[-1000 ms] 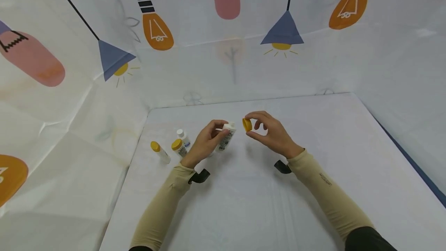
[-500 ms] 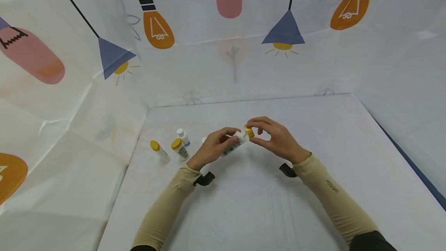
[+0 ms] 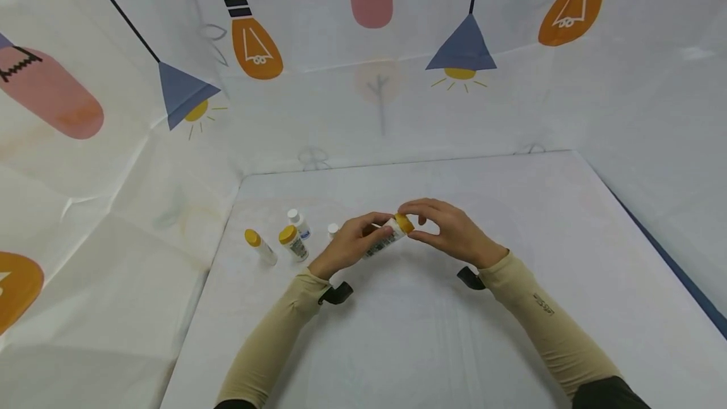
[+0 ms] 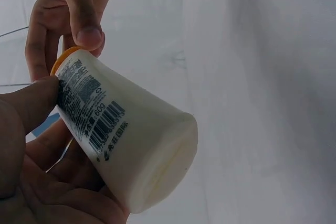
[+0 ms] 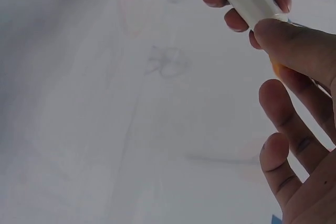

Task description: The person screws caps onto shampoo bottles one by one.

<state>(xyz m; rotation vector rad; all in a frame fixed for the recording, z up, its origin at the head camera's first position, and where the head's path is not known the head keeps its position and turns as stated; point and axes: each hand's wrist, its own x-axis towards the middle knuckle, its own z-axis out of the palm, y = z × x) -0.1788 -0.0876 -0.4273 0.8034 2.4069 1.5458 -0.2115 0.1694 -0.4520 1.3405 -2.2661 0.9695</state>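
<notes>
My left hand [image 3: 348,246] grips a small white plastic bottle [image 3: 384,242] around its upper part, tilted so that its top points up and right. Dense print, a barcode and "60g" show on the bottle [image 4: 128,129] in the left wrist view, its flat base facing the camera. A yellow cap [image 3: 404,223] sits over the bottle's mouth. Thumb and fingers of my right hand [image 3: 456,231] pinch that cap. Only a sliver of the cap [image 5: 276,68] shows in the right wrist view, behind the right thumb. Whether the cap is threaded on, I cannot tell.
Left of my hands stand two bottles with yellow caps, one at the far left [image 3: 261,247] and one nearer [image 3: 294,244]. A white-capped bottle [image 3: 298,224] stands behind them. Another white cap [image 3: 333,230] shows partly behind my left hand. Printed white sheets [image 3: 341,112] wall the table.
Bottle and cap were apart a second ago; now the cap is on the bottle's mouth. My left hand moved right and tilted the bottle further; my right hand moved slightly down.
</notes>
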